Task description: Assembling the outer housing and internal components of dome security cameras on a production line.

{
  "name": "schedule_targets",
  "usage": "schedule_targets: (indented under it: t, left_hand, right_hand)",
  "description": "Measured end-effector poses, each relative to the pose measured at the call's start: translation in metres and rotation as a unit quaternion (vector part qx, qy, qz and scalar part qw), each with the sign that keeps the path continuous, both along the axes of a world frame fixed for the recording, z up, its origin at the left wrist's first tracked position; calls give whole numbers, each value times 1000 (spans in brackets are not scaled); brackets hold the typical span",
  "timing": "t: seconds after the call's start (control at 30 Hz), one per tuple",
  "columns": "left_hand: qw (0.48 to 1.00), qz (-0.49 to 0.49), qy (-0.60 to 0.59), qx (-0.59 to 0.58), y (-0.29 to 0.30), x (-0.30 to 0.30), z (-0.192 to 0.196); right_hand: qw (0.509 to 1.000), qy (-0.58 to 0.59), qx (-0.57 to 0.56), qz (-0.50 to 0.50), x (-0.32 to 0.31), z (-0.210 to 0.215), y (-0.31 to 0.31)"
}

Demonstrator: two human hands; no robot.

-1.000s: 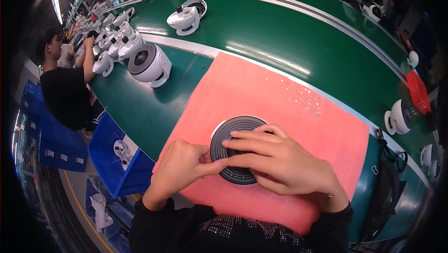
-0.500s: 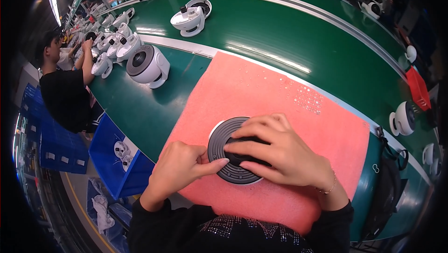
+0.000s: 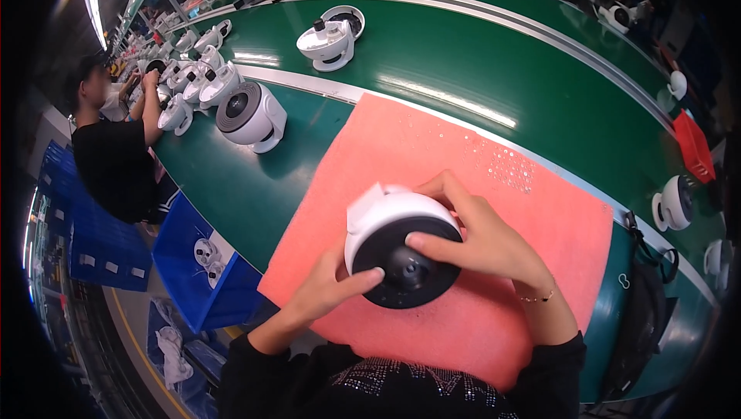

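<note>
A round white appliance [image 3: 397, 214], like a small fan in shape, is tilted between my hands above a pink cloth mat [image 3: 332, 179]. Its black disc face [image 3: 421, 288], with a glossy dome at the centre, points up toward me. My left hand [image 3: 330, 280] grips the lower left rim, thumb on the black face. On the right side my right hand [image 3: 482, 237] wraps the white shell, its thumb also pressing the face. The appliance hides some fingers of both hands. Small shiny round pieces [image 3: 509, 168] lie on the mat beyond my right hand.
Another white appliance with a grey ringed face [image 3: 251, 118] stands left of the mat. Opened white units [image 3: 328, 44] sit on the green belt [image 3: 432, 48]. A co-worker [image 3: 116, 145] works at left, above a blue bin [image 3: 197, 264]. A black bag [image 3: 644, 311] lies at right.
The appliance has been tilted up and turned; its grey ringed face gave way to the black domed face and white shell. My right hand moved off the face to the side.
</note>
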State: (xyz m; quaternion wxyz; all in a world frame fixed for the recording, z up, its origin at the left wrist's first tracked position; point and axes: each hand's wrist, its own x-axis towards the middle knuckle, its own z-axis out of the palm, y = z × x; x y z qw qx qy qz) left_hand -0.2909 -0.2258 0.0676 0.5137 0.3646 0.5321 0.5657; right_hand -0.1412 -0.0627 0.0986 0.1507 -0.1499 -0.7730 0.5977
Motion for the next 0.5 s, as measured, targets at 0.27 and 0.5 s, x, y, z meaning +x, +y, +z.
schedule_targets:
  t: [0.27, 0.5]
  left_hand:
    - [924, 30, 339, 173, 30, 7, 31]
    - [950, 25, 268, 156, 42, -2, 31]
  right_hand:
    - [963, 182, 179, -92, 3, 3, 4]
    - [962, 160, 179, -128, 0, 10, 9]
